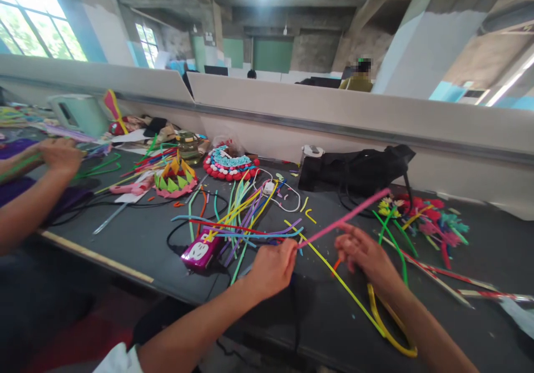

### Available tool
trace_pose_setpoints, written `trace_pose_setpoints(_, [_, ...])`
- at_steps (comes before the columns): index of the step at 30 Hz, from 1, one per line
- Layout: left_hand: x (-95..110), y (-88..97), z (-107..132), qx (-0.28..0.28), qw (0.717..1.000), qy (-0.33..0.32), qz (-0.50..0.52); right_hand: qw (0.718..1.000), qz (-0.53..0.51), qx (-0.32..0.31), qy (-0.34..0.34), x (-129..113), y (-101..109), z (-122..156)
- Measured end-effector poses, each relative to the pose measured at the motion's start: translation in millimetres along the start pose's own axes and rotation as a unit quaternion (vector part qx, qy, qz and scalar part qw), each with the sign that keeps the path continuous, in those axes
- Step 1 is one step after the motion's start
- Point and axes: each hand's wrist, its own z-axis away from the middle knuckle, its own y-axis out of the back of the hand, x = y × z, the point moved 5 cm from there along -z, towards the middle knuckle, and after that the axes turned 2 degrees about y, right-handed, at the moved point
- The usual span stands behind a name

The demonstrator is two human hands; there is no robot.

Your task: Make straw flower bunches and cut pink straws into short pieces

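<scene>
1. Pink and slim, the pink strip [346, 217] is held in the air above the worktop [137, 234], slanting up and away to the right from the left hand [273, 267].
2. Left fingers are closed on its near end, thumb and forefinger pinching while the rest curl underneath.
3. Right fingers are loosely curled and parted; the right hand [362, 250] is just beside the strip's middle. Its forefinger comes close to the strip, though whether they touch I cannot tell.
4. My judgement on handling: very light and probably pliable, with a fuzzy or matt surface unlikely to slip. It holds nearly straight from one end, so it seems to have some stiffness, but a hard squeeze could kink or crush it.
5. Best hold, I judge: a light pinch at the near end, with a second pinch at mid-length for steadying or bending.
6. Near the left hand, a loose pile of coloured strips [250, 217] lies beside a purple box [211, 253], some crossing over it.
7. Below the right hand, a long yellow strip [346, 287] runs diagonally towards a yellow loop [372, 303]; green strips [394, 231] lie beyond, near a fluffy bunch of flowers [450, 223].
</scene>
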Motion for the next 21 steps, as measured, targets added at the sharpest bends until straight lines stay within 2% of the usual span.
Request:
trace_pose_setpoints(2, [9.7,-12.4,5.0,-0.058,0.997,-0.036,-0.036,0.995,-0.074,-0.057,-0.025,-4.7,-39.8,5.8])
trace_pose_setpoints(3, [11.5,-15.2,5.9,-0.076,0.995,-0.043,-0.049,0.992,-0.103,-0.061,-0.035,-4.5,-53.3,5.9])
trace_pose_setpoints(4, [10.8,-14.7,5.0,-0.085,0.994,-0.042,-0.054,0.99,-0.124,-0.055,-0.043,-2.6,-62.9,4.3])
trace_pose_setpoints(6, [-0.3,-2.4,-3.4,-0.073,0.996,-0.012,-0.048,0.986,-0.159,-0.026,-0.039,3.9,-73.1,-2.1])
trace_pose_setpoints(8, [-26.1,22.3,-20.2,-0.032,0.997,0.055,-0.052,0.984,-0.175,-0.002,-0.032,14.2,-77.0,-8.4])
trace_pose_setpoints(10, [-61.8,51.5,-41.8,0.015,0.987,0.133,-0.094,0.986,-0.164,0.007,-0.028,25.5,-79.4,-11.2])
trace_pose_setpoints(12, [-101.2,72.3,-63.2,0.014,0.964,0.216,-0.153,0.988,-0.149,-0.001,-0.033,35.2,-82.6,-10.0])
trace_pose_setpoints(13, [-117.8,77.7,-73.6,0.004,0.959,0.233,-0.163,0.988,-0.149,-0.011,-0.042,38.9,-84.8,-8.3])
trace_pose_setpoints(16, [-154.2,76.5,-98.0,-0.031,0.952,0.25,-0.173,0.986,-0.149,-0.035,-0.068,43.3,-90.1,-2.9])
trace_pose_setpoints(21, [-186.9,52.8,-113.7,-0.089,0.931,0.294,-0.198,0.988,-0.132,-0.054,-0.067,38.8,-92.3,-2.0])
